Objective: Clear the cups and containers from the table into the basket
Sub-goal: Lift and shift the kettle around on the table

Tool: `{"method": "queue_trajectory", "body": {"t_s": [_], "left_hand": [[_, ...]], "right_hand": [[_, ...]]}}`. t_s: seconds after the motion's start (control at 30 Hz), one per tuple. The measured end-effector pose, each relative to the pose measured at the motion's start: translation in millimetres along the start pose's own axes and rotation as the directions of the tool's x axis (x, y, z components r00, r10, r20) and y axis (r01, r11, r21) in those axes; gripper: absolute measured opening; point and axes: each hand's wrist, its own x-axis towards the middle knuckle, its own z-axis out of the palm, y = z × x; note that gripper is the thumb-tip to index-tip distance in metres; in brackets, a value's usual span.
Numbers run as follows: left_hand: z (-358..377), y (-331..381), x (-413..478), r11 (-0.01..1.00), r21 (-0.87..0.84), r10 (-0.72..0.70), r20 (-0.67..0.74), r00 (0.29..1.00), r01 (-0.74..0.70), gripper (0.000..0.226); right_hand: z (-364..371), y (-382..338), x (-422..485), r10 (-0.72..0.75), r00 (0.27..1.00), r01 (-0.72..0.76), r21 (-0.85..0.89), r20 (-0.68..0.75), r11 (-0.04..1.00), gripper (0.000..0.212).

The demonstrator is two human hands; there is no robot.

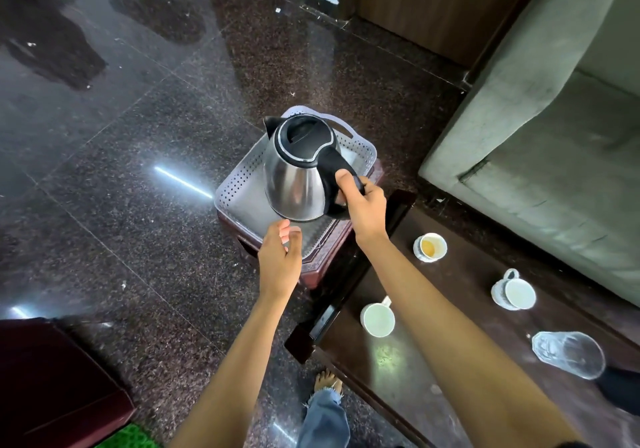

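A steel kettle with a black lid and handle hangs over the perforated grey basket, which rests on a dark red stool. My right hand grips the kettle's black handle. My left hand hovers just under the kettle's base with fingers apart, holding nothing. On the dark table to the right stand three white cups: one with brownish dregs, one with a handle, and one nearest me. A clear glass container lies on its side at the table's right.
A grey-green sofa runs along the right behind the table. The floor is polished dark granite. A dark red piece of furniture sits at lower left. My bare foot and jeans leg stand beside the table's edge.
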Motion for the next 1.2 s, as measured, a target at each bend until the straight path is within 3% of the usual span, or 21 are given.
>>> {"method": "queue_trajectory", "body": {"t_s": [0.23, 0.53, 0.67, 0.8, 0.87, 0.93, 1.0, 1.2], "left_hand": [[39.7, 39.3, -22.2, 0.997, 0.029, 0.069, 0.092, 0.993, -0.072, 0.029], [139.2, 80.8, -98.8, 0.987, 0.007, 0.155, 0.277, 0.948, -0.163, 0.028], [183.2, 92.4, -148.1, 0.996, -0.045, 0.092, 0.417, 0.904, -0.080, 0.028], [224.5, 96.0, -194.4, 0.997, -0.037, 0.079, 0.585, 0.807, -0.071, 0.037], [243.9, 95.7, -216.8, 0.996, -0.055, 0.090, 0.686, 0.722, -0.072, 0.044], [263.1, 89.9, -236.0, 0.997, -0.073, 0.079, 0.771, 0.632, -0.035, 0.065], [281.2, 83.0, -254.5, 0.999, -0.042, 0.048, 0.820, 0.570, -0.024, 0.087], [320.3, 79.0, -295.0, 0.999, -0.003, -0.017, 0.910, 0.415, 0.049, 0.116]], "right_hand": [[-90.6, -34.4, -30.3, -0.098, 0.975, 0.106, 0.028, -0.200, 0.994, 0.036], [-242.1, -29.1, -109.7, -0.056, 0.881, 0.066, 0.006, -0.469, 0.998, 0.035], [-305.7, -9.0, -156.9, -0.010, 0.813, 0.028, 0.021, -0.582, 0.999, 0.040], [-364.9, 15.4, -198.5, -0.001, 0.736, -0.023, -0.027, -0.677, 0.999, 0.048], [-391.5, 25.2, -215.5, 0.003, 0.711, -0.057, -0.052, -0.704, 0.997, 0.047], [-413.4, 34.2, -229.4, 0.009, 0.702, -0.099, -0.085, -0.712, 0.991, 0.048], [-432.3, 40.9, -241.3, 0.016, 0.690, -0.118, -0.091, -0.724, 0.989, 0.049], [-471.6, 61.1, -261.5, 0.069, 0.638, -0.163, -0.046, -0.767, 0.986, 0.052]]}}
